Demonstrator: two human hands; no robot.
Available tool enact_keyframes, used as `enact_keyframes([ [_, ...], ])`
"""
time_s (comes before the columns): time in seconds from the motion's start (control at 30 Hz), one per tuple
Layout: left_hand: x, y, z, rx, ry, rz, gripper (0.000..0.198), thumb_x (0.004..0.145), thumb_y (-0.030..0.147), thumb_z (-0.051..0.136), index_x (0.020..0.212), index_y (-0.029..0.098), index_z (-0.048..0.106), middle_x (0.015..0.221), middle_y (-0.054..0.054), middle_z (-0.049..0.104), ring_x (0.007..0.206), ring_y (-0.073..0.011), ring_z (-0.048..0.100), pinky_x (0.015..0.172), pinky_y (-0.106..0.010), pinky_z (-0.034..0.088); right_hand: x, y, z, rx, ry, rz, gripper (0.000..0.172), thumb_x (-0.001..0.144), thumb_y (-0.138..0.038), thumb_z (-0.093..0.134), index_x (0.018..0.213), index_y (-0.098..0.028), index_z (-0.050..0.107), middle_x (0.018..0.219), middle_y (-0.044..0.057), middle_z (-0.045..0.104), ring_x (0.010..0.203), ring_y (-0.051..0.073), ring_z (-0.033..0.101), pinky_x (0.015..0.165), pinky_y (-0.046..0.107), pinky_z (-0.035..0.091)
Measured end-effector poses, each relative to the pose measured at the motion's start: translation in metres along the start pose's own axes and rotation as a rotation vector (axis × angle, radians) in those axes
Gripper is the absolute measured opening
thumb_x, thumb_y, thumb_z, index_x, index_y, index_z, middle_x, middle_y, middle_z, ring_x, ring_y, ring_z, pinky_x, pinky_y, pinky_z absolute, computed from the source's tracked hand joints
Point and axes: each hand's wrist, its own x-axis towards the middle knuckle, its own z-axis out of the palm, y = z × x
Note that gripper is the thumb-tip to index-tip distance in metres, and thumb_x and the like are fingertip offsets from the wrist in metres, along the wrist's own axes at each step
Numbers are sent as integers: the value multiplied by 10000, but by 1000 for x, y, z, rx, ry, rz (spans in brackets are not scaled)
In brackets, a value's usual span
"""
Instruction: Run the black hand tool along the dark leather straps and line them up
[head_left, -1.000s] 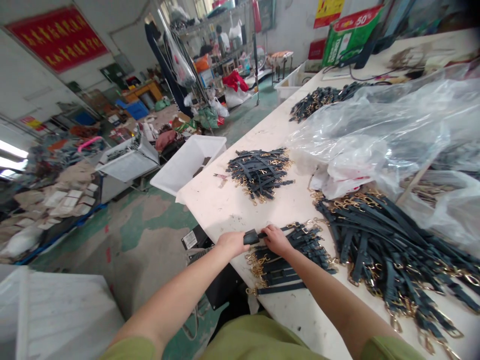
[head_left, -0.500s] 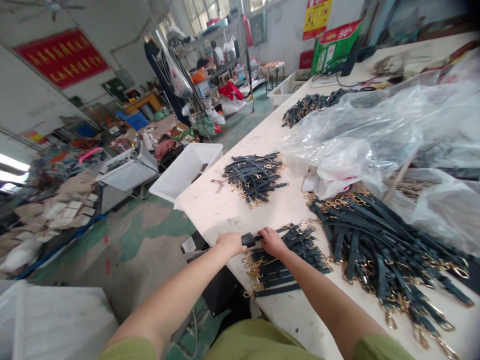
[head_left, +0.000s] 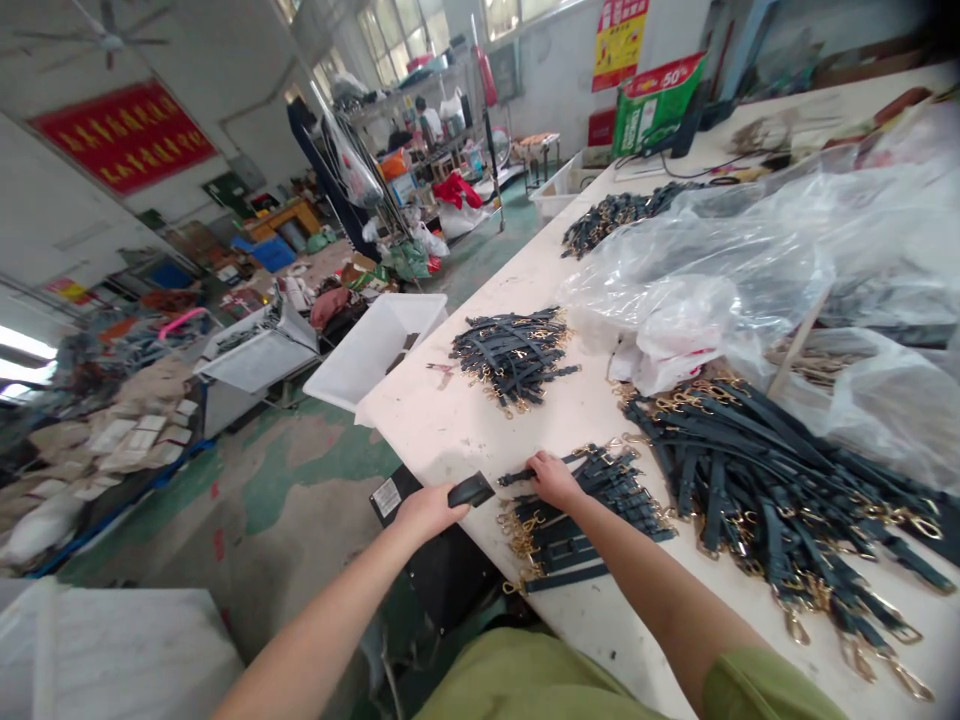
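Observation:
My left hand (head_left: 429, 512) is closed on a small black object (head_left: 471, 490) near the table's front edge; what exactly it is cannot be made out. My right hand (head_left: 553, 480) is closed on a dark strap (head_left: 517, 478) whose end points left, over the near pile. That pile of dark straps (head_left: 581, 545) with gold clasps lies under and beside my right hand. A gap separates the black object from the strap. Further up the table is a smaller strap heap (head_left: 514, 350), and to the right a large heap of longer straps (head_left: 750, 470).
Clear plastic bags (head_left: 712, 290) cover the right side of the white table (head_left: 420, 420). Another strap pile (head_left: 622, 215) and a green bag (head_left: 656, 105) are at the back. A white bin (head_left: 367, 350) stands beyond the left edge, with a black box (head_left: 442, 580) below the near edge.
My left hand has moved left and slightly down with the black object, away from the strap. My right hand has shifted slightly right in view, still on the strap.

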Motion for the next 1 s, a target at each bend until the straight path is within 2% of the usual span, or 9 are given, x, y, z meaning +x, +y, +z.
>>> enact_keyframes([
  [0.13, 10, 19, 24, -103, 32, 44, 469, 715, 586, 405, 1072, 312, 537, 990, -27, 639, 883, -227, 589, 696, -293, 438, 3, -2, 1, -79, -46, 6, 234, 713, -152, 495, 940, -178, 548, 941, 54, 503, 905, 176, 453, 813, 264, 311],
  [0.23, 22, 25, 20, -175, 47, 29, 493, 704, 584, 426, 1100, 307, 526, 1017, -31, 632, 901, -232, 585, 712, -297, 433, 6, -7, 0, -137, -93, 32, 234, 726, -158, 481, 952, -178, 538, 956, 58, 496, 915, 172, 455, 807, 257, 310],
  [0.3, 20, 11, 12, -218, 66, 17, 495, 709, 585, 422, 1095, 296, 532, 1009, -33, 634, 892, -226, 587, 709, -285, 429, 7, -11, -1, -166, -122, 49, 241, 732, -157, 474, 964, -179, 534, 967, 60, 496, 919, 170, 457, 806, 254, 310],
  [0.4, 3, -29, 5, -276, 96, -10, 489, 729, 580, 406, 1081, 271, 545, 985, -39, 640, 872, -215, 591, 686, -260, 422, 4, -14, -4, -208, -175, 76, 244, 737, -164, 472, 973, -169, 535, 984, 70, 496, 922, 172, 462, 803, 255, 310],
  [0.53, -28, -71, 12, -370, 97, -44, 469, 740, 552, 426, 1122, 296, 516, 1019, -24, 634, 899, -204, 588, 698, -244, 415, -4, -19, -16, -328, -221, 78, 268, 743, -255, 507, 994, -166, 527, 996, 90, 501, 927, 205, 462, 800, 293, 311],
  [0.63, -43, -79, 21, -432, 62, -80, 500, 738, 544, 443, 1164, 285, 489, 1047, -36, 627, 926, -208, 581, 720, -245, 410, -2, -35, -23, -431, -257, -70, 334, 724, -276, 541, 1043, -182, 503, 1019, 96, 504, 976, 242, 447, 823, 337, 303],
  [0.73, -51, -78, 24, -484, 42, -87, 512, 738, 538, 450, 1172, 268, 486, 1050, -43, 627, 926, -206, 582, 732, -245, 407, 10, -61, -17, -467, -378, -192, 290, 740, -167, 492, 1029, -191, 507, 1021, 94, 512, 950, 218, 481, 793, 316, 326],
  [0.87, -58, -82, 24, -531, 63, -38, 510, 735, 525, 457, 1179, 277, 478, 1055, -28, 629, 926, -196, 584, 747, -241, 404, 20, -80, -2, -450, -433, -95, 251, 730, -139, 476, 975, -167, 524, 979, 90, 534, 849, 183, 533, 695, 267, 353],
  [1.0, -63, -91, 26, -575, 100, -35, 503, 740, 506, 455, 1186, 273, 470, 1070, -27, 625, 929, -192, 585, 772, -243, 400, 10, -79, 4, -375, -367, 41, 208, 747, -328, 504, 868, -165, 552, 882, 63, 559, 808, 171, 535, 671, 253, 346],
])
